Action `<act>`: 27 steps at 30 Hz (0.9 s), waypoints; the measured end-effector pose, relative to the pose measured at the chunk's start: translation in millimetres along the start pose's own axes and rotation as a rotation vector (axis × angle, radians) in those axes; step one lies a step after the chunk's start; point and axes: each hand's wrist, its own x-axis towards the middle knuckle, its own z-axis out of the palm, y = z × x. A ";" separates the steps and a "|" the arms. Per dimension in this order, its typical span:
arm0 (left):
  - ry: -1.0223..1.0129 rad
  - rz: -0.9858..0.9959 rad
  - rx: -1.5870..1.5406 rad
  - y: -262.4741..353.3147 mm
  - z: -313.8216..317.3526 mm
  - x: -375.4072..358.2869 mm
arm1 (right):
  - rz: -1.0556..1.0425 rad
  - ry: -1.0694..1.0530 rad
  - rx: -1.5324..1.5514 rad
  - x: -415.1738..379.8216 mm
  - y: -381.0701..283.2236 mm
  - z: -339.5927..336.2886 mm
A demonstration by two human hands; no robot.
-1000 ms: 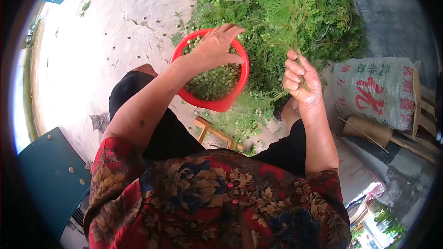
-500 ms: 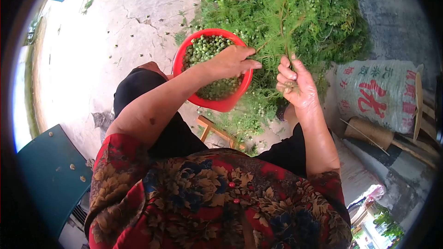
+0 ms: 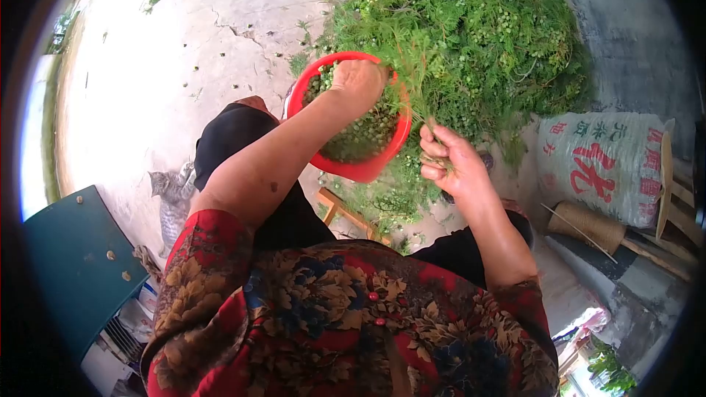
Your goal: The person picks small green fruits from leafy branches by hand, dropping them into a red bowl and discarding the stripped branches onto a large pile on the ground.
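My right hand point(image 3: 450, 158) is closed around the stems of a feathery green sprig point(image 3: 413, 77); the sprig rises blurred from my fingers beside the basin. Over the red plastic basin point(image 3: 403, 129), my left hand point(image 3: 360, 82) is curled, knuckles up, near its far right rim. Its fingertips are mostly hidden, so what they hold cannot be made out. Small round green cones point(image 3: 360, 136) partly fill the basin. Just beyond both hands lies a large heap of green cone-bearing branches point(image 3: 485, 37).
A grey tabby cat point(image 3: 173, 202) is by my left knee. On the right stand a printed woven sack point(image 3: 599, 165) and a spool of twine point(image 3: 586, 228). A wooden frame piece point(image 3: 353, 219) lies between my legs. A dark green board point(image 3: 81, 265) is at lower left.
My left hand has moved left and away from the sprig, curling over the basin. My right hand has come lower and left with the sprig. More of the cat shows.
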 end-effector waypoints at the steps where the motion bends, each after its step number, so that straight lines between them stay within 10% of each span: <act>1: -0.004 -0.025 -0.013 -14.8 7.7 6.4 | -0.014 -0.024 0.033 -4.5 -0.8 -0.3; 5: 0.000 -0.213 -0.076 -54.2 10.3 13.2 | -0.026 -0.201 0.181 -28.3 -13.9 -15.4; 15: 0.207 0.405 -1.143 -2.2 -22.3 -3.1 | 0.031 -0.238 0.211 -23.5 -18.1 -32.9; 27: 0.053 0.191 0.051 -27.7 9.4 0.5 | -0.034 0.129 0.016 -14.5 -20.6 -33.0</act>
